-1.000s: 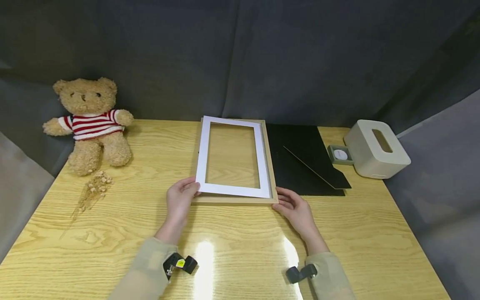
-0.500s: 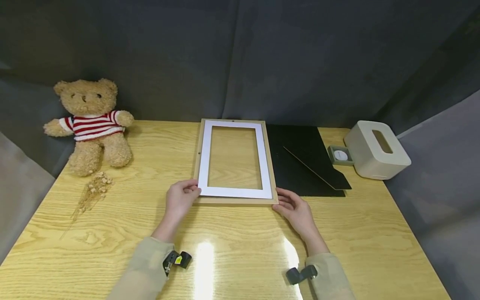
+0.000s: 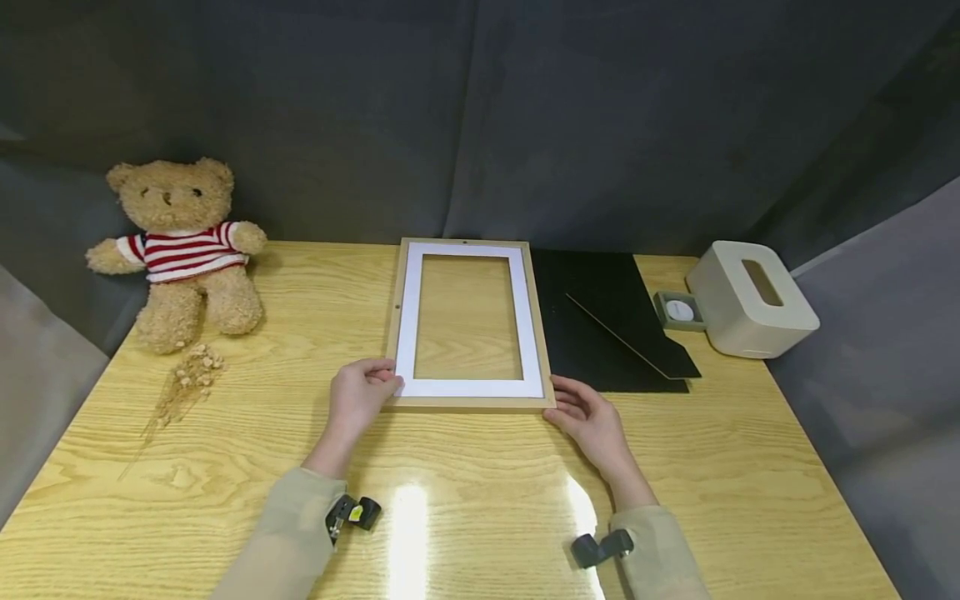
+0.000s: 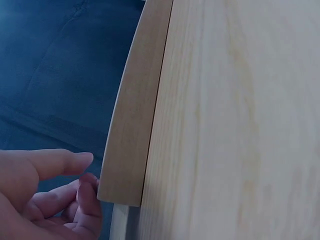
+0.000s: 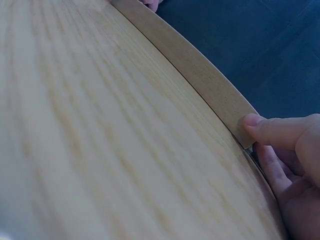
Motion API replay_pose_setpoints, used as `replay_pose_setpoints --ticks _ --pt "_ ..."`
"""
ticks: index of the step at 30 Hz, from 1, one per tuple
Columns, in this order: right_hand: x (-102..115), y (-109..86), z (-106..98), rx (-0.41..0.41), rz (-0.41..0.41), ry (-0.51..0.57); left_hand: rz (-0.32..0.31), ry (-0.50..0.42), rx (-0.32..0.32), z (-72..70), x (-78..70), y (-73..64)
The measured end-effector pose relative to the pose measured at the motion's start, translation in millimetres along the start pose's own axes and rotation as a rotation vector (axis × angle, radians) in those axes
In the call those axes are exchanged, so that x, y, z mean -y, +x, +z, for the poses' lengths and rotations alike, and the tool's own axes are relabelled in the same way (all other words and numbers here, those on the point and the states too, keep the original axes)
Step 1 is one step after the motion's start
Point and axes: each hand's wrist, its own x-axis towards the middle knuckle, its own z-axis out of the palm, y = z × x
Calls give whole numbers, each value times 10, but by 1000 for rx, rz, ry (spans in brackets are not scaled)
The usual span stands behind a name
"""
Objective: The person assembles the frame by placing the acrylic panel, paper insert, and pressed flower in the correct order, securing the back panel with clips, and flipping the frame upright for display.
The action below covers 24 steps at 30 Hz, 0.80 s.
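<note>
At the far left a teddy bear (image 3: 183, 254) in a striped top sat by the counter's (image 3: 285, 400) back edge, with a sprig of dried flowers (image 3: 197, 371) near its feet. Next came the left hand (image 3: 358, 398), fingers bent, its thumb at the near left corner of the white mat (image 3: 468, 388); whether it pinched the mat could not be told. The mat lay within the rails of the wooden frame (image 3: 474, 402), flat on the counter, whose grain showed through the mat's window. The right hand (image 3: 596, 423) gripped the frame's near right corner between thumb and fingers.

Just right of the frame lay the black board (image 3: 592, 275), its strut (image 3: 652, 343) angled up, then a small grey box (image 3: 681, 326) beside a tissue box (image 3: 757, 333). Seating the mat looked all but done; the board was still off the frame.

A second earlier the mat had sat askew, overlapping the far and left rails; now it was square between them. The left hand had come slightly nearer the person, while the right hand kept its place.
</note>
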Motion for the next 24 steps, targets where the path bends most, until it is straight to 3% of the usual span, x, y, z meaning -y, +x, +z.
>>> replay_pose_setpoints --ticks 8,13,17,24 --pt "7 -3 0 3 -3 -3 -9 -47 13 -34 35 6" --pt "15 -1 2 7 -6 -3 -3 -48 9 -131 49 -1" --pt "27 -6 3 3 -2 -6 6 -48 -5 -305 61 -12" --pt "23 -8 4 2 -3 -12 -20 -8 -15 -779 97 -134"
